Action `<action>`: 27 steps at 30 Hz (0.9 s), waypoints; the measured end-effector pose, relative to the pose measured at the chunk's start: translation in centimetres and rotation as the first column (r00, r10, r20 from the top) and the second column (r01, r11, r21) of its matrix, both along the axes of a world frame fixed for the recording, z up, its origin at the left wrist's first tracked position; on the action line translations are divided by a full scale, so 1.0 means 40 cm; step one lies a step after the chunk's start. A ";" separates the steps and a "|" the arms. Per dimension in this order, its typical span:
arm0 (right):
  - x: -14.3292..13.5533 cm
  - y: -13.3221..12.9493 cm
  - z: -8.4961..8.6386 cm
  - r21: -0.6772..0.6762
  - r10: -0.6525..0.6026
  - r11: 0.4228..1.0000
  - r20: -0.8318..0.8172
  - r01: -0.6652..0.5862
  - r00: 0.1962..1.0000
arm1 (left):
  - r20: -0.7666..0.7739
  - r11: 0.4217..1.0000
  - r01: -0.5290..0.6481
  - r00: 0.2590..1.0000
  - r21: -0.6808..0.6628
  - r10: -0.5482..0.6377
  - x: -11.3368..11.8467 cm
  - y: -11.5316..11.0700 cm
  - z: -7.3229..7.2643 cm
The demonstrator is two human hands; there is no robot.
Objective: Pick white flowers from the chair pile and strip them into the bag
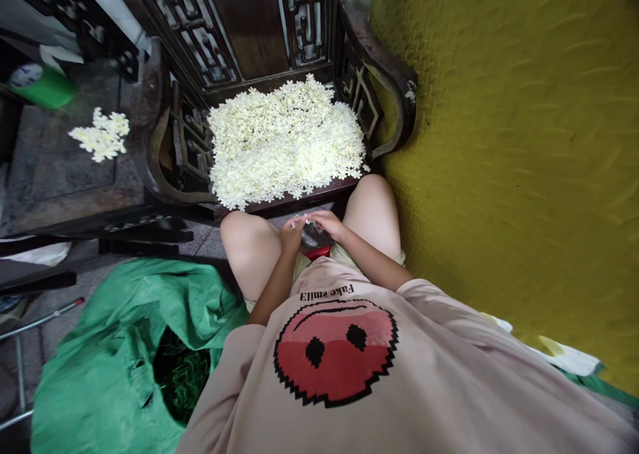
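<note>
Between my knees my two hands meet, close to the front edge of a dark wooden chair. My left hand (pixel 290 234) has its fingers curled, with a small white flower (pixel 293 226) at them. My right hand (pixel 327 224) reaches across until its fingertips meet the left ones, pinched at another bit of white flower (pixel 307 220). The details at the fingertips are tiny. In front of both hands, a thick heap of white flowers (pixel 289 141) covers the seat of the carved chair (pixel 259 48).
A dark side table (pixel 54 174) at the left bears a small flower cluster (pixel 102 134) and a green round container (pixel 44 86). A green sack (pixel 100 347) with green stringy material (pixel 182 374) stands at my left. A yellow textured surface (pixel 509 174) rises along the right.
</note>
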State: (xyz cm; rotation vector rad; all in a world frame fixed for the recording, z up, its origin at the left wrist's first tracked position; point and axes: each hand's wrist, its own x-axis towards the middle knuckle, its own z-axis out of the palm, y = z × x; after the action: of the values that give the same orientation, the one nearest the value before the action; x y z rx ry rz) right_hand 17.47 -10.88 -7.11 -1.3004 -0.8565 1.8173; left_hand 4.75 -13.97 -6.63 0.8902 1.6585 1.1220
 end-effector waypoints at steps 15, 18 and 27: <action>-0.005 -0.008 0.008 0.029 0.031 0.999 0.070 -0.033 0.997 | -0.011 1.000 -0.024 1.000 -0.004 0.024 0.005 0.001 0.010; -0.009 -0.013 0.013 0.053 0.021 0.998 0.091 -0.026 0.996 | -0.039 1.000 -0.024 0.999 0.000 0.024 0.004 -0.001 0.003; -0.016 -0.015 0.011 0.067 0.023 0.997 0.048 -0.026 0.999 | -0.013 0.998 -0.038 0.999 -0.043 0.038 0.005 0.005 -0.003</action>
State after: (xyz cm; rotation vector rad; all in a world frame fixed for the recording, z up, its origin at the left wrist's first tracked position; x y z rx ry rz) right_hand 16.83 -11.49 -6.69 -1.2998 -0.9555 1.7671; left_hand 4.94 -13.75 -6.76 0.8432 1.7101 1.1046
